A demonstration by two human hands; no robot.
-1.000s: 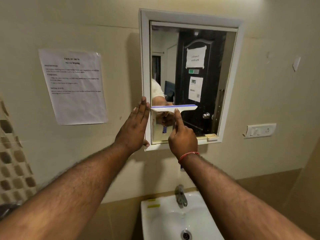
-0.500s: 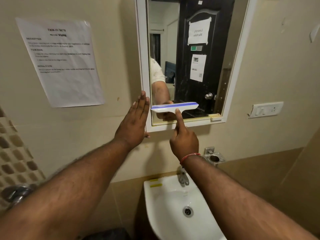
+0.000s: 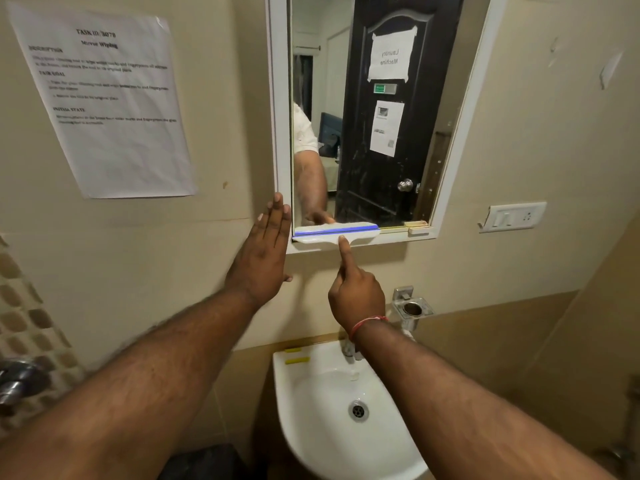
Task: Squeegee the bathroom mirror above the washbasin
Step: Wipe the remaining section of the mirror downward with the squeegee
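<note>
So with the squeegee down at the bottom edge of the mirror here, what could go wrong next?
1. The squeegee sits on the mirror's lower frame; wiped-down water may pool there or drip toward the washbasin.
2. The blade covers only the left part of the glass, so the right strip near the door reflection may be missed.
3. The left hand lies flat against the frame's left side; its fingers could smudge the glass.

Head view looks forward and down, close to the mirror [image 3: 360, 116].
</note>
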